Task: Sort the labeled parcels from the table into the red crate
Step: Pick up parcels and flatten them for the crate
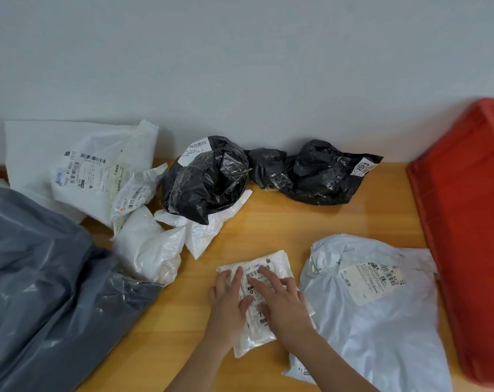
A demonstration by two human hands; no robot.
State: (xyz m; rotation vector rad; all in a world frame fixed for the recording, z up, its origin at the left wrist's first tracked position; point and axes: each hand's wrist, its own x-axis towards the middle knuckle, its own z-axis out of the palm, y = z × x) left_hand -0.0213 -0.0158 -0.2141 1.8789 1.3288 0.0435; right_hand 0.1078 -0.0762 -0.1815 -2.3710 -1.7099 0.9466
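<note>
- Your left hand (229, 304) and right hand (282, 301) both lie flat on the small white parcel (261, 302). The fingers are straight and a little spread. They press down and pinch nothing.
- The parcel sits on the table (268, 222), near you, just beside the big pale bag (376, 312).
- Its skin looks shiny and slippy. If you lift it with flat hands, I think it could slide out and drop.
- The red crate (466, 222) is well off to your right. The big pale bag lies between. Your arm could drag that bag along.
- The crate reaches past the right edge of the picture, so you cannot see inside it. A quick toss might miss.
</note>
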